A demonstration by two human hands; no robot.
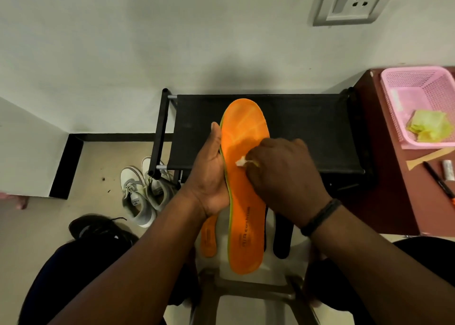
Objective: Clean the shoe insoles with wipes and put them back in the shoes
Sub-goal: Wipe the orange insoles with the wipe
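Left of the black shoe rack (pixel 307 127), on the floor, stands a pair of grey-white sneakers (pixel 142 191), with a black shoe (pixel 98 228) nearer the person. Over the rack's front edge, the left hand (pixel 209 176) cradles the left edge of an orange insole (pixel 243 176): its thumb lies straight along that edge and its fingers curl out of sight beneath. The insole points toe-first away from the person, printed side up. The right hand (pixel 283 176) presses down on the insole's middle, fingers curled around a small crumpled white wipe (pixel 242 162) that touches the orange surface. Below the hands, a second orange insole (pixel 209 238) and dark insoles (pixel 283 238) lie on a white stool (pixel 246 280). Right of the rack, a pink basket (pixel 418 102) sits on a brown table (pixel 384 176) holding yellow-green wipes (pixel 429 126).
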